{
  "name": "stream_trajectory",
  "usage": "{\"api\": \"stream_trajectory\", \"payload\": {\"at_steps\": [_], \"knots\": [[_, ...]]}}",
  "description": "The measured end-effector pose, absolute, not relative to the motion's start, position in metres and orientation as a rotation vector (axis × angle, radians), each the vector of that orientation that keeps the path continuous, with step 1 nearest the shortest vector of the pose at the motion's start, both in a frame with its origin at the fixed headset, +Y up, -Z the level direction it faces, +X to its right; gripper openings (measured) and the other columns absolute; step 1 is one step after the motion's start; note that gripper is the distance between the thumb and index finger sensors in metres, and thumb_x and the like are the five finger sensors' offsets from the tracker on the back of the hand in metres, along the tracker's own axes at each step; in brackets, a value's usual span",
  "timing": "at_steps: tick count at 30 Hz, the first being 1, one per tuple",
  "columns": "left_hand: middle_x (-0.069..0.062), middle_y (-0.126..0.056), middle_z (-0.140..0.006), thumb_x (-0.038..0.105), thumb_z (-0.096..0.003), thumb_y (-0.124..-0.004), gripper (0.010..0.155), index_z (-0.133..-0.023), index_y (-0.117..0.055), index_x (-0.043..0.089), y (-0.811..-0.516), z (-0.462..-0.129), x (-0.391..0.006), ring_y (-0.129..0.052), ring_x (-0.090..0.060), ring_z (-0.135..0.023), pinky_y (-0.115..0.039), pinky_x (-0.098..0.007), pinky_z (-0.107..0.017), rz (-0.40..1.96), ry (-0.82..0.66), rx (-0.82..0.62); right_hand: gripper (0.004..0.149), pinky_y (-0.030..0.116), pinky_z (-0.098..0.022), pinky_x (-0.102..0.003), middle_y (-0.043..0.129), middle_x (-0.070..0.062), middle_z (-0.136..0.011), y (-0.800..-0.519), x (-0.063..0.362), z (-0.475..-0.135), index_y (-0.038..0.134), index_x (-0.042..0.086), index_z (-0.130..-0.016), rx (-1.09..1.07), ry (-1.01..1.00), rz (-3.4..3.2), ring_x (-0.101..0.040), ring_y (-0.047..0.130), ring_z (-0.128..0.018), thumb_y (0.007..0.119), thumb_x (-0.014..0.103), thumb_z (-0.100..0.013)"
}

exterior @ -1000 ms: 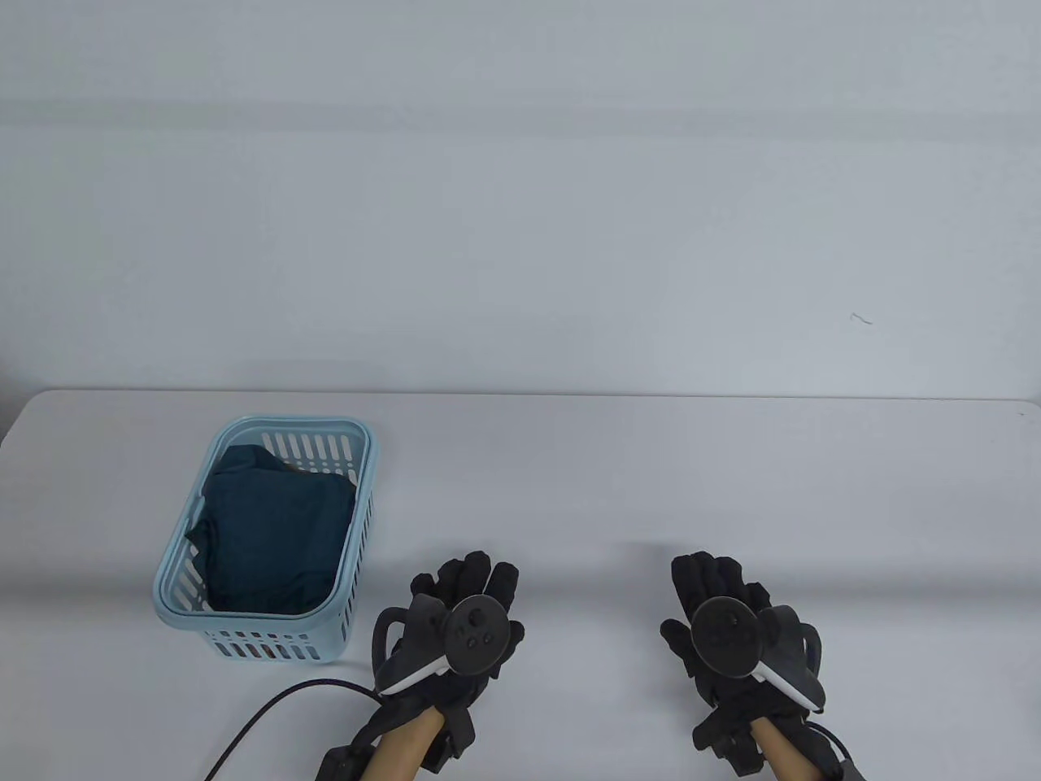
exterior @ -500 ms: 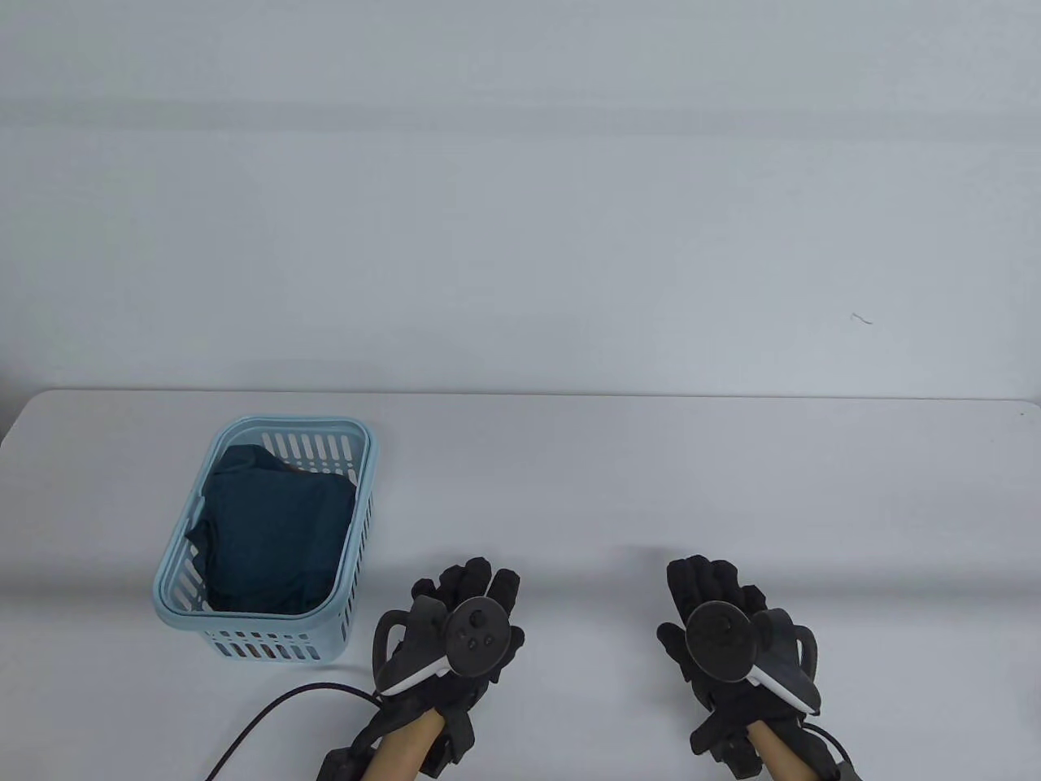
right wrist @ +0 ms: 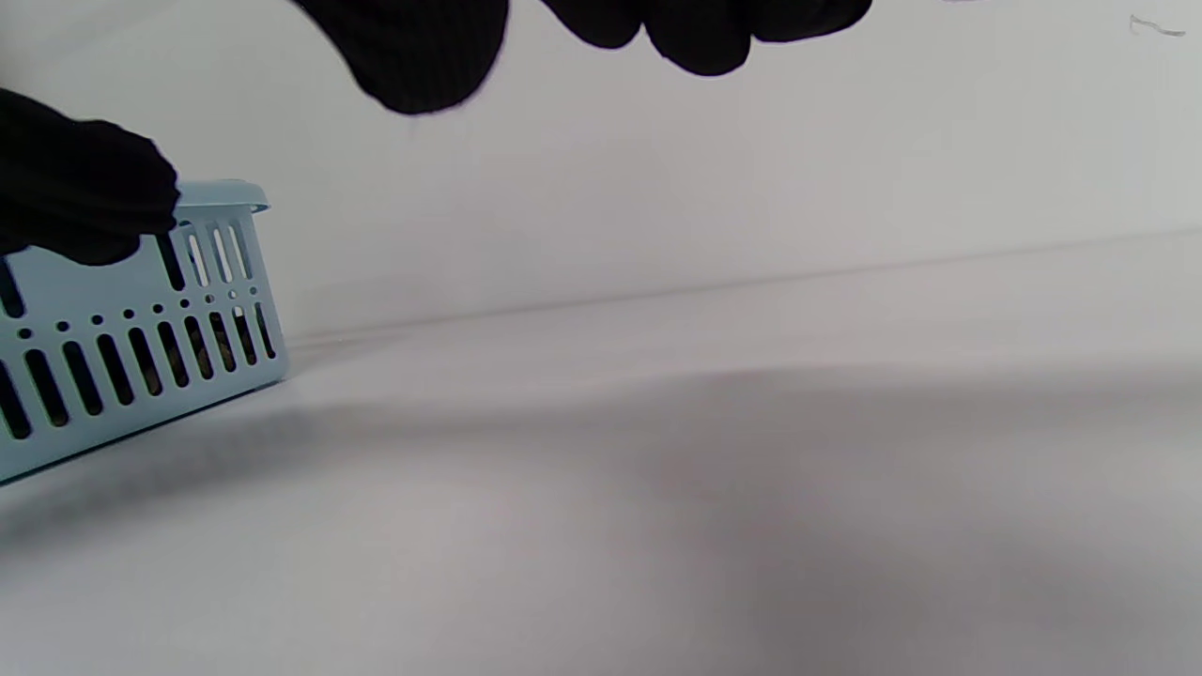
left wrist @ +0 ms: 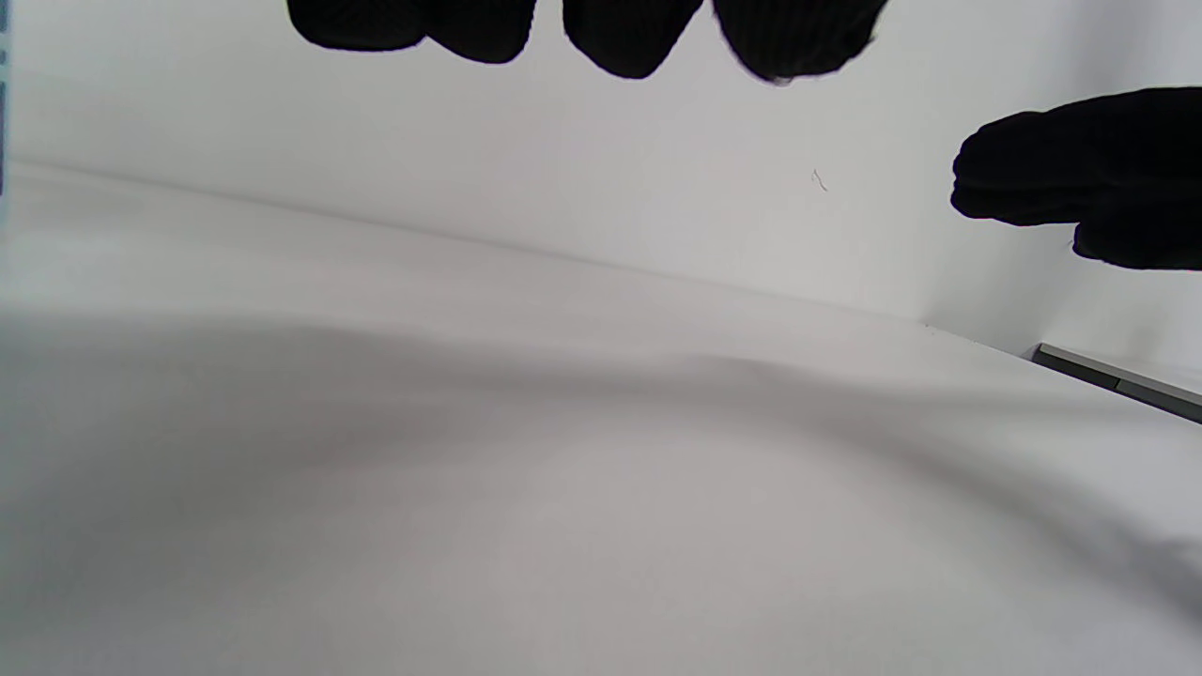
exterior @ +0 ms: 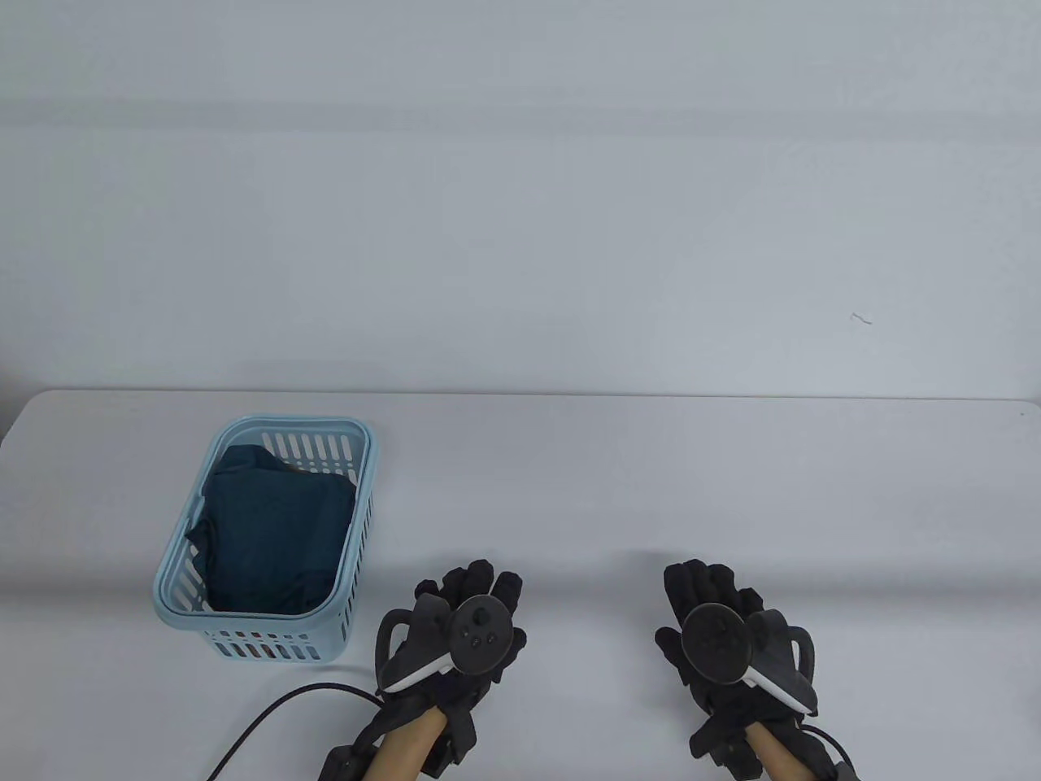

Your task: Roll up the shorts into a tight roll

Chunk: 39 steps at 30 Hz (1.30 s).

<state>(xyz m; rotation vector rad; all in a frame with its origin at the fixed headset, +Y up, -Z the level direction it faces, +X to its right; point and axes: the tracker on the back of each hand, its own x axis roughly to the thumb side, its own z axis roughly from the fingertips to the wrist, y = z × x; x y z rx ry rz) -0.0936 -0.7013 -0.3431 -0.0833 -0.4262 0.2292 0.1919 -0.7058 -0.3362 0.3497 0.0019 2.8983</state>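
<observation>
Dark teal shorts lie crumpled inside a light blue slotted basket on the left of the white table. My left hand hovers palm down right of the basket, fingers loosely extended and holding nothing. My right hand hovers farther right, also relaxed and empty. In the left wrist view my left fingertips hang over bare table. The right wrist view shows my right fingertips above the table, with the basket at the left.
A black cable curves over the table from my left wrist to the bottom edge. The white table ends at a far edge against a pale wall.
Both hands have drawn slightly back toward the near edge. The right hand has also shifted a little left. Basket and shorts have not moved.
</observation>
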Motion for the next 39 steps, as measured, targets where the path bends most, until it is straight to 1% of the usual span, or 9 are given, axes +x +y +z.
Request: {"api": "stream_trajectory", "payload": {"at_steps": [9,12,17,21,26,29,34,39], "knots": [[-0.031,-0.04,-0.115,0.041,-0.0561,-0.061,0.065,-0.111,-0.044,0.012,-0.7,-0.346,-0.089,-0.047,-0.061,-0.102,-0.035,-0.078,-0.065,0.204,-0.42,-0.095,0.072,0.033,-0.07,-0.072,0.033,-0.021,-0.115,-0.707,0.192,-0.335,0.029,0.008,-0.11,0.36,0.017,2.889,-0.047,0.034,-0.106,0.063,0.038,-0.054],[-0.03,-0.039,-0.116,0.041,-0.056,-0.061,0.065,-0.111,-0.043,0.012,-0.691,-0.35,-0.088,-0.046,-0.061,-0.103,-0.033,-0.078,-0.065,0.202,-0.415,-0.078,0.072,0.033,-0.07,-0.072,0.033,-0.021,-0.115,-0.707,0.192,-0.334,0.03,0.008,-0.11,0.363,0.023,2.89,-0.047,0.034,-0.106,0.064,0.038,-0.054],[-0.031,-0.036,-0.116,0.041,-0.0558,-0.062,0.066,-0.111,-0.041,0.012,-0.661,-0.363,-0.099,-0.044,-0.061,-0.103,-0.033,-0.078,-0.065,0.215,-0.384,-0.036,0.072,0.033,-0.07,-0.072,0.033,-0.021,-0.115,-0.707,0.192,-0.333,0.029,0.009,-0.11,0.368,0.028,2.888,-0.047,0.034,-0.106,0.063,0.038,-0.054],[-0.031,-0.033,-0.116,0.041,-0.0555,-0.063,0.067,-0.112,-0.04,0.012,-0.63,-0.373,-0.126,-0.043,-0.061,-0.104,-0.034,-0.078,-0.066,0.189,-0.327,0.02,0.072,0.033,-0.07,-0.072,0.033,-0.021,-0.115,-0.709,0.192,-0.333,0.03,0.008,-0.11,0.366,0.04,2.89,-0.047,0.035,-0.106,0.063,0.038,-0.054],[-0.032,-0.032,-0.116,0.041,-0.0553,-0.064,0.069,-0.112,-0.039,0.011,-0.604,-0.386,-0.172,-0.043,-0.061,-0.104,-0.034,-0.078,-0.066,0.182,-0.212,0.031,0.072,0.033,-0.07,-0.072,0.033,-0.021,-0.115,-0.712,0.193,-0.334,0.03,0.008,-0.11,0.36,0.071,2.89,-0.047,0.035,-0.106,0.064,0.039,-0.054],[-0.032,-0.029,-0.116,0.042,-0.0547,-0.064,0.072,-0.112,-0.035,0.01,-0.599,-0.395,-0.2,-0.042,-0.061,-0.104,-0.034,-0.078,-0.066,0.166,-0.154,-0.003,0.072,0.033,-0.07,-0.072,0.033,-0.021,-0.115,-0.713,0.194,-0.335,0.03,0.008,-0.11,0.351,0.079,2.894,-0.047,0.035,-0.106,0.064,0.038,-0.054],[-0.031,-0.027,-0.116,0.043,-0.0541,-0.066,0.075,-0.112,-0.032,0.01,-0.601,-0.409,-0.235,-0.039,-0.061,-0.104,-0.032,-0.078,-0.066,0.115,-0.058,-0.075,0.072,0.033,-0.07,-0.072,0.033,-0.021,-0.115,-0.718,0.194,-0.335,0.03,0.008,-0.11,0.339,0.117,2.905,-0.047,0.035,-0.106,0.064,0.038,-0.054],[-0.031,-0.025,-0.116,0.043,-0.0538,-0.066,0.076,-0.112,-0.03,0.01,-0.603,-0.422,-0.259,-0.037,-0.061,-0.105,-0.03,-0.078,-0.066,0.095,0.023,-0.123,0.072,0.034,-0.07,-0.072,0.034,-0.021,-0.115,-0.72,0.194,-0.336,0.03,0.008,-0.11,0.331,0.13,2.907,-0.048,0.036,-0.106,0.063,0.038,-0.054]]}}
